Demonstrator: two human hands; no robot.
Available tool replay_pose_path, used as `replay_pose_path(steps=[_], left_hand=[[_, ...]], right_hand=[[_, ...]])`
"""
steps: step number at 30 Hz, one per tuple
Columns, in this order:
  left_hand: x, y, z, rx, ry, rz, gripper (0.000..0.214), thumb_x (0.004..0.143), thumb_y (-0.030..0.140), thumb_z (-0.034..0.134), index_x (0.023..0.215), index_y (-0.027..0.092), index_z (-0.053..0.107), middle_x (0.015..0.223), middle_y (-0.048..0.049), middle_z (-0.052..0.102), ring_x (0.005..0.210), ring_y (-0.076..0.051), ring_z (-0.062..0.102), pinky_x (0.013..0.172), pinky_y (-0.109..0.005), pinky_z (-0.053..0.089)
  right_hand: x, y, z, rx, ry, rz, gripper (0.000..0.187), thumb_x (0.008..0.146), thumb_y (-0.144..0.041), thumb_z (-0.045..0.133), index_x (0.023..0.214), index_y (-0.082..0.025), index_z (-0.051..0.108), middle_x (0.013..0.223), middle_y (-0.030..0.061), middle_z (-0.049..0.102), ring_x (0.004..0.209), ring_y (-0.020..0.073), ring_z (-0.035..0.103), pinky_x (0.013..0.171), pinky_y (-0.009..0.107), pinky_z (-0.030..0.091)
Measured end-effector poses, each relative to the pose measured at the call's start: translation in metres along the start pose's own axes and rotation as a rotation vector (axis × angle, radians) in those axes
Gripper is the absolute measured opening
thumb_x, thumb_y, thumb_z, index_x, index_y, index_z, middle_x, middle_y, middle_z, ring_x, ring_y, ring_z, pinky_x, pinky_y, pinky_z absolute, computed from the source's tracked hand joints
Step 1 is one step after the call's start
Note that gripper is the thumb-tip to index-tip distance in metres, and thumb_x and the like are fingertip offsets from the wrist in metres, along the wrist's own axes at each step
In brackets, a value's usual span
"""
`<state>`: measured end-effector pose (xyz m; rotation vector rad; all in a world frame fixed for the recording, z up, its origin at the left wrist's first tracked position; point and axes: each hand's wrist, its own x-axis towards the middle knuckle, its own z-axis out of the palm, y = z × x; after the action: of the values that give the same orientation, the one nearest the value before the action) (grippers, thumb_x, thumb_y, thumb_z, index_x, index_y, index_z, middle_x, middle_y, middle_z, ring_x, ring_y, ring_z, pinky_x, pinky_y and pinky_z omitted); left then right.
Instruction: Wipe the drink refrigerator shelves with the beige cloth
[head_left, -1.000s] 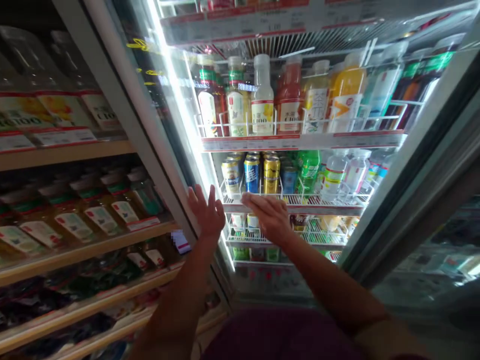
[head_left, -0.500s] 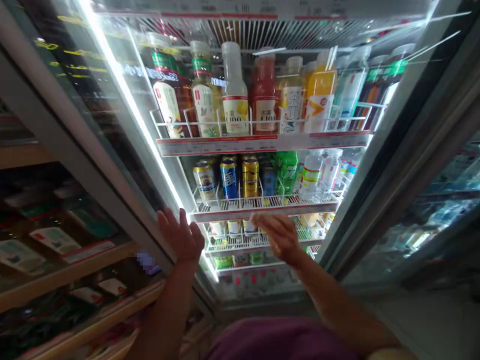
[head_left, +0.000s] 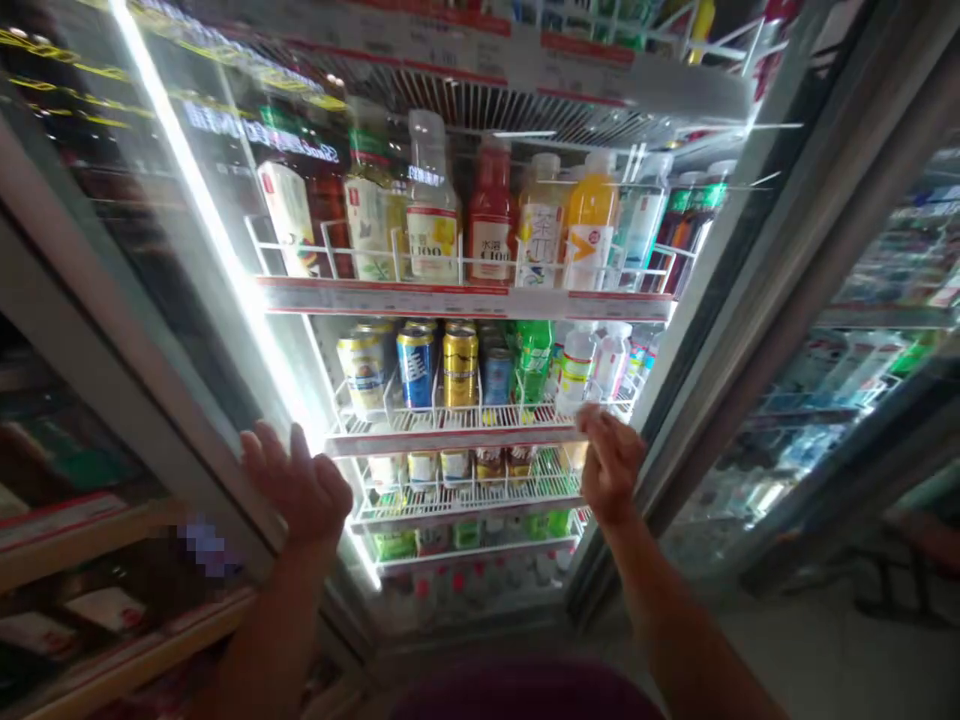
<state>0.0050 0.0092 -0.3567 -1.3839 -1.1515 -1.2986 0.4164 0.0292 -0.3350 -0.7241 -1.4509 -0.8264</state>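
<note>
My left hand (head_left: 296, 485) is raised at the left edge of a lit drinks cooler, its fingers spread and holding nothing. Toward the right edge is my right hand (head_left: 611, 460), with its fingers loosely bent and nothing visible in them. It overlaps the lower front of a clear bottle (head_left: 577, 365) from my viewpoint; I cannot make out any contact. On the middle shelf (head_left: 465, 438) stand a blue can (head_left: 415, 368), a gold can (head_left: 460, 368) and a green bottle (head_left: 534, 360). The shelf above carries a red bottle (head_left: 491, 215) and an orange juice bottle (head_left: 591, 225).
A bright light strip (head_left: 210, 220) runs down the cooler's left side. Reflected lights and lettering show at upper left. The metal frame (head_left: 765, 330) borders the right side, with another cooler (head_left: 840, 370) beyond. Wooden-edged shelves (head_left: 150, 645) with bottles stand at left.
My right hand has shifted right, from the middle of the shelves toward the right edge, its fingers more bent. My left hand stays open. The view has turned slightly.
</note>
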Motion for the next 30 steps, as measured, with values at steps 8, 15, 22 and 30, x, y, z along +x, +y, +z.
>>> replay_pose_path(steps=[8, 15, 22, 30], left_hand=[[-0.004, 0.012, 0.007, -0.005, 0.066, -0.075, 0.06, 0.103, 0.019, 0.039, 0.162, 0.01, 0.032, 0.165, -0.023, 0.025, 0.156, -0.038, 0.016, 0.124, -0.066, 0.018], [-0.007, 0.009, 0.008, 0.009, 0.085, -0.048, 0.058, 0.103, 0.02, 0.038, 0.16, 0.008, 0.034, 0.164, -0.0237, 0.027, 0.155, -0.039, 0.018, 0.122, -0.068, 0.022], [-0.009, 0.014, 0.005, -0.021, 0.045, -0.097, 0.054, 0.107, 0.026, 0.034, 0.151, -0.003, 0.041, 0.161, -0.03, 0.029, 0.156, -0.037, 0.015, 0.124, -0.066, 0.019], [-0.011, 0.016, 0.003, -0.061, -0.062, -0.208, 0.062, 0.111, 0.043, 0.027, 0.151, -0.003, 0.038, 0.163, -0.0301, 0.024, 0.158, -0.033, 0.006, 0.125, -0.065, 0.01]], right_hand=[[-0.013, 0.011, -0.004, -0.105, 0.029, 0.077, 0.05, 0.102, -0.017, 0.051, 0.152, -0.024, 0.05, 0.122, 0.0148, 0.065, 0.114, 0.0242, 0.065, 0.094, 0.043, 0.059], [0.01, 0.042, -0.006, -0.189, 0.164, 0.21, 0.049, 0.104, -0.018, 0.045, 0.153, -0.02, 0.05, 0.129, 0.0193, 0.058, 0.122, 0.0283, 0.059, 0.1, 0.05, 0.055], [-0.017, 0.011, 0.003, -0.155, 0.041, 0.119, 0.054, 0.101, -0.015, 0.049, 0.154, -0.025, 0.047, 0.125, 0.0153, 0.059, 0.116, 0.0251, 0.061, 0.096, 0.045, 0.055], [0.028, 0.042, -0.005, -0.153, 0.118, 0.138, 0.051, 0.103, -0.016, 0.043, 0.153, -0.024, 0.05, 0.132, 0.017, 0.057, 0.122, 0.028, 0.057, 0.1, 0.05, 0.052]])
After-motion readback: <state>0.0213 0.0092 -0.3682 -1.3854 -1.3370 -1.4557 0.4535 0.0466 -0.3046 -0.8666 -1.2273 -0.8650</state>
